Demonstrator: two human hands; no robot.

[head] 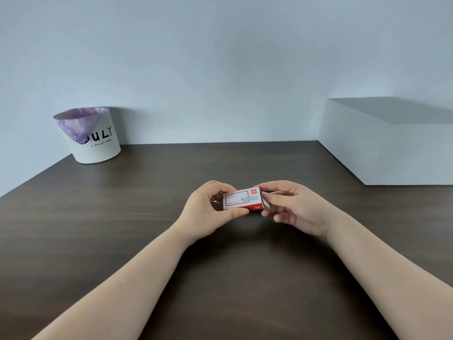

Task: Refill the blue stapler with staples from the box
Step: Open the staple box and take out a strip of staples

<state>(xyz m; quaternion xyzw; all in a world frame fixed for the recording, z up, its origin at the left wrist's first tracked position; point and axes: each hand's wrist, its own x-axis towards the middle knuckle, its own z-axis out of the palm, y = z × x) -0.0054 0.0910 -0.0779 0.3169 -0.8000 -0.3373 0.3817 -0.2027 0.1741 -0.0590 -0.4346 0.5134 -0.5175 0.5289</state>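
A small white and red staple box (241, 199) is held a little above the dark wooden desk (147, 204), in the middle of the view. My left hand (208, 209) grips its left end between thumb and fingers. My right hand (291, 207) pinches the box's right end, where a flap stands open. A bit of blue shows just under the box, between the hands; I cannot tell what it is. No stapler is clearly in view.
A white bin (92, 136) with a purple liner stands at the desk's back left corner against the wall. A large white block (389, 143) fills the back right of the desk.
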